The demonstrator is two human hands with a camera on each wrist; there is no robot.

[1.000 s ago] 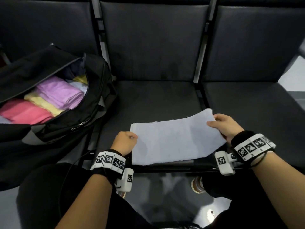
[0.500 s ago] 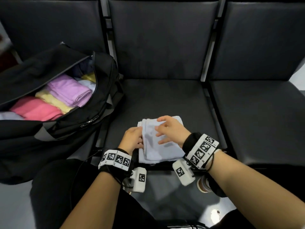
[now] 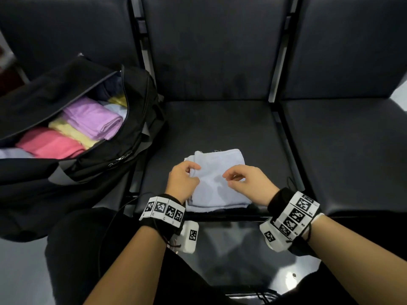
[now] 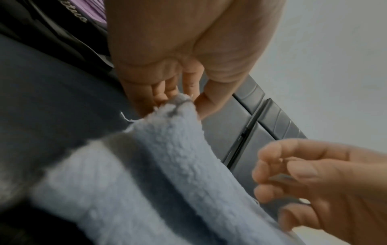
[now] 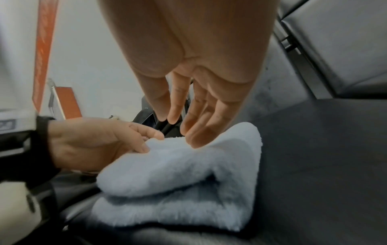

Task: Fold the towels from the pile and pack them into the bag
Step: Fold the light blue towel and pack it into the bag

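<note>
Left hand: pinch grip, thumb and fingertips closed on a frayed corner of the light-blue towel, at the towel's 9 o'clock edge in the head view. Right hand: narrow, fingers loosely curled, holding nothing, positioned over the towel's 3 o'clock side; fingertips just above or lightly on the top layer, contact not determinable. Row of dark padded seats across the head view, backrests toward 12 o'clock. Black bag on the neighbouring seat, at 10 o'clock from the light-blue towel, well apart from it, zip opening wide and flap thrown back toward 11 o'clock. Light-blue towel flat on the middle seat near its 6 o'clock edge, folded into a compact rectangle of several layers, rounded fold toward 3 o'clock, loose edges toward 9 o'clock, loose threads showing at the 12 o'clock edge. Inside the bag, folded towels packed side by side and touching: purple towel toward 1 o'clock of the opening, yellow towel beside it, pink towel toward 7 o'clock; further pale and dark fabric behind these, not identifiable. Marker-printed left wrist band and right wrist band at 6 o'clock from each hand.
</note>
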